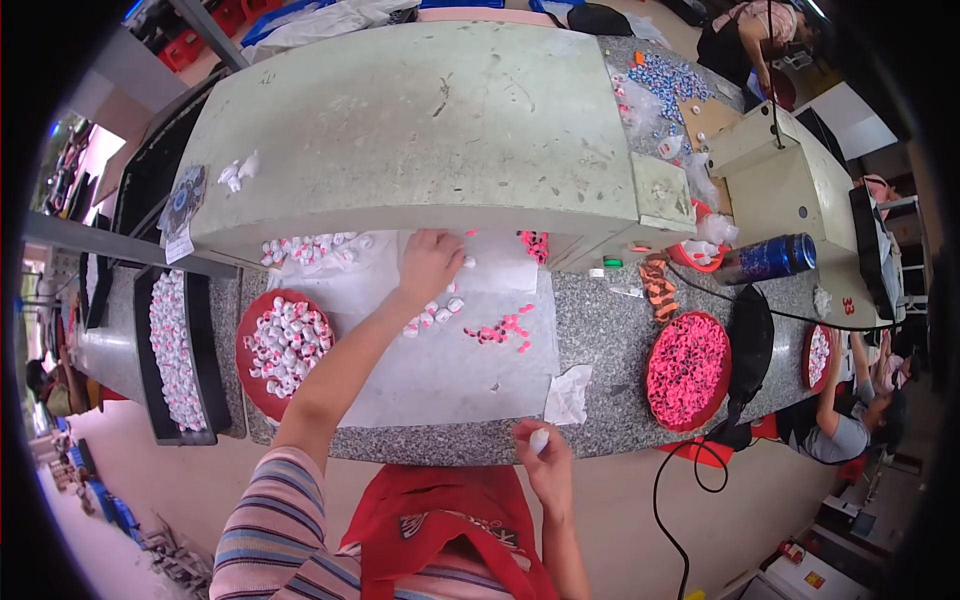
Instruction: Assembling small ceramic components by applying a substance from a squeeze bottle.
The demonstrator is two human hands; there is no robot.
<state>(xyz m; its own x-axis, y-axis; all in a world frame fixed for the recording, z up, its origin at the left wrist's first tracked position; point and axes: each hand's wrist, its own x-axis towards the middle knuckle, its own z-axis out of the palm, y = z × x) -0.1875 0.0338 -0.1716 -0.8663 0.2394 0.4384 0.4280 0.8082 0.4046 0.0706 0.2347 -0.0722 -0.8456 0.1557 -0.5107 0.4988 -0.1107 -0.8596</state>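
My left hand [430,265] reaches away from me to the front opening of a large pale green metal hood [420,120]. Its fingers point down by a small white-and-pink piece, and their tips are partly hidden. Several white pieces with pink spots [435,315] lie under my left wrist on a white sheet [400,385]. Loose pink bits [500,328] are scattered to their right. Close to the table's front edge, my right hand [548,475] is closed, with a small white rounded piece [539,440] between thumb and fingers.
On the left stand a red bowl [243,360] of white-and-pink pieces and a black tray [210,400] filled with similar ones. To the right are a red bowl [655,408] of pink-and-black pieces, a crumpled tissue [568,395], a blue bottle [770,260] and a cable. A co-worker [840,425] sits far right.
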